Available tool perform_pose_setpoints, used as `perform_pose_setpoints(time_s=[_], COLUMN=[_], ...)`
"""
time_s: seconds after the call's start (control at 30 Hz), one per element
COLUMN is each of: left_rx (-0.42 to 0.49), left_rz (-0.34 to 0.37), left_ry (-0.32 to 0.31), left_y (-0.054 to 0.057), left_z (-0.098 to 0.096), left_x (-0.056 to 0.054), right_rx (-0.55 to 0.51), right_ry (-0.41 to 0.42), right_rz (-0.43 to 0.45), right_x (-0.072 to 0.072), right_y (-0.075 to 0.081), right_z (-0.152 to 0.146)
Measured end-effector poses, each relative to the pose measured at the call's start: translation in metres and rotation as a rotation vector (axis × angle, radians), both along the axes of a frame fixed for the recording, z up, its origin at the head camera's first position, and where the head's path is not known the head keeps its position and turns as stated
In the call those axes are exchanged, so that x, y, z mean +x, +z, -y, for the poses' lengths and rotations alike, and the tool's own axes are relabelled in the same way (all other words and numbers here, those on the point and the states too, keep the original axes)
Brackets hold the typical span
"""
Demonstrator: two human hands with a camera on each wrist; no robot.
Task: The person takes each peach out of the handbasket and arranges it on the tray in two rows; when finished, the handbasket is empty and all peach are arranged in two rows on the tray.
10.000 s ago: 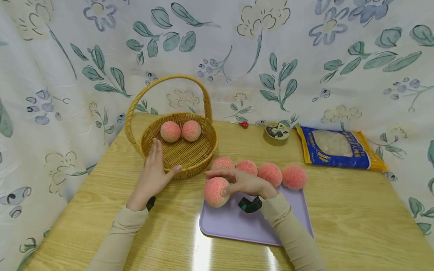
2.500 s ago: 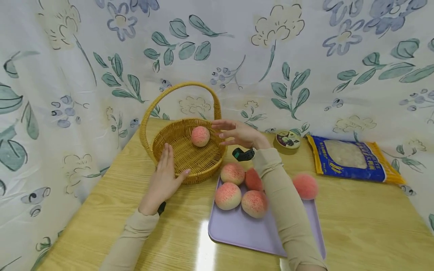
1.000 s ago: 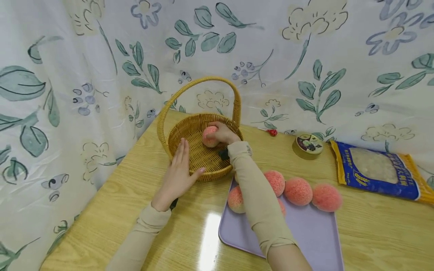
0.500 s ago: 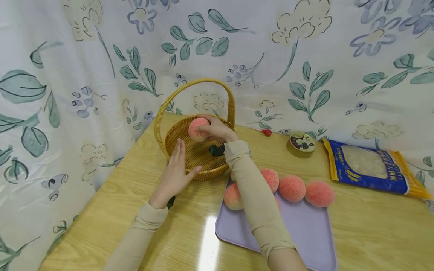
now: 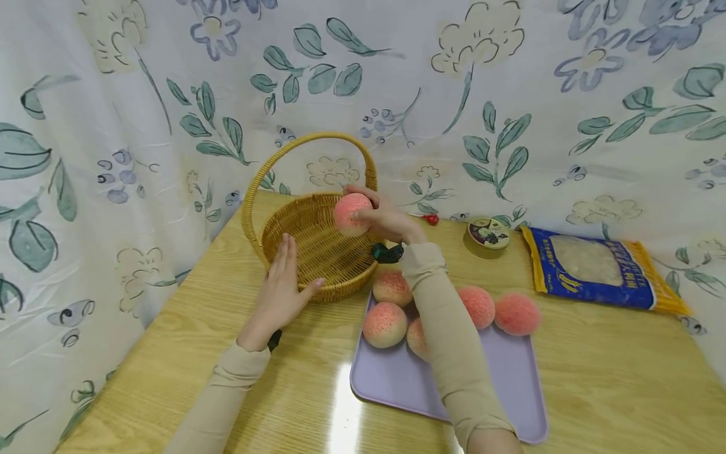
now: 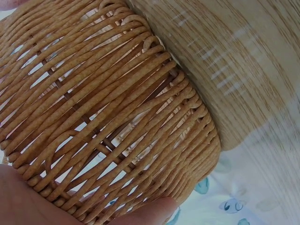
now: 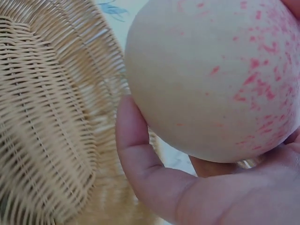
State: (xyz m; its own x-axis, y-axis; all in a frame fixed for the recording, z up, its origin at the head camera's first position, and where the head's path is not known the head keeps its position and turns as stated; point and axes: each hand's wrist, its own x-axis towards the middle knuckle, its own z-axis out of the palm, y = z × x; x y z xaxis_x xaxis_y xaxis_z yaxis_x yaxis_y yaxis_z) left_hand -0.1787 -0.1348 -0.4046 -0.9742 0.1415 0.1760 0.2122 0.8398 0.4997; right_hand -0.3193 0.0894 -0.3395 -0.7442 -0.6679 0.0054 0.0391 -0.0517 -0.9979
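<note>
My right hand point(image 5: 391, 222) holds a pink, speckled toy peach point(image 5: 350, 214) between thumb and fingers, above the right side of the wicker basket point(image 5: 317, 243). The basket's floor shows no peach. Up close in the right wrist view, the peach's pale side point(image 7: 187, 89) faces the camera with the thumb against it. My left hand point(image 5: 278, 306) rests on the basket's near left side, its fingers straight. The woven wall point(image 6: 108, 103) fills the left wrist view. Several more peaches point(image 5: 384, 325) sit on the lilac tray point(image 5: 391, 384), partly hidden by the right sleeve.
A round tin point(image 5: 488, 234) stands behind the tray, and a small red item point(image 5: 431, 219) lies left of it. At the back right is a blue and yellow packet point(image 5: 601, 268). The basket's tall handle point(image 5: 317, 135) arches over it; a floral curtain hangs behind.
Ten seconds ago two peaches lay in the basket. The right hand has since grasped the last one there, lifted it and moved it to the right. The left hand stays at the basket.
</note>
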Motion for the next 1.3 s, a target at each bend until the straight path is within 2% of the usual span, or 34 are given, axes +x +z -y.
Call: perform_pose_setpoints(time_s=[0.23, 0.4, 0.57, 0.67, 0.77, 0.97, 1.1, 1.3], left_rx=[-0.006, -0.006, -0.016, -0.014, -0.012, -0.016, -0.011, -0.002], left_rz=[0.006, 0.008, 0.006, 0.014, 0.020, -0.001, -0.003, 0.010], left_ry=[-0.015, -0.025, -0.019, -0.021, -0.024, -0.026, -0.029, -0.033], left_y=[-0.002, 0.000, 0.001, 0.000, 0.000, 0.000, 0.000, -0.001], left_z=[0.001, 0.002, 0.001, 0.001, 0.000, -0.001, -0.002, 0.000], left_x=[-0.001, -0.004, -0.005, -0.004, -0.003, -0.004, -0.005, -0.004], right_rx=[-0.073, -0.135, -0.108, -0.064, -0.038, -0.065, -0.048, -0.041], right_ry=[0.041, 0.067, 0.091, 0.077, 0.048, 0.021, 0.012, 0.042], right_rz=[-0.011, -0.025, -0.068, -0.093, -0.106, -0.129, -0.147, -0.084], right_x=[0.018, 0.030, 0.040, 0.048, 0.060, 0.087, 0.108, 0.140], right_y=[0.007, 0.005, -0.005, -0.011, -0.014, -0.017, -0.023, -0.042], right_z=[-0.046, -0.082, -0.105, -0.116, -0.128, -0.159, -0.178, -0.203])
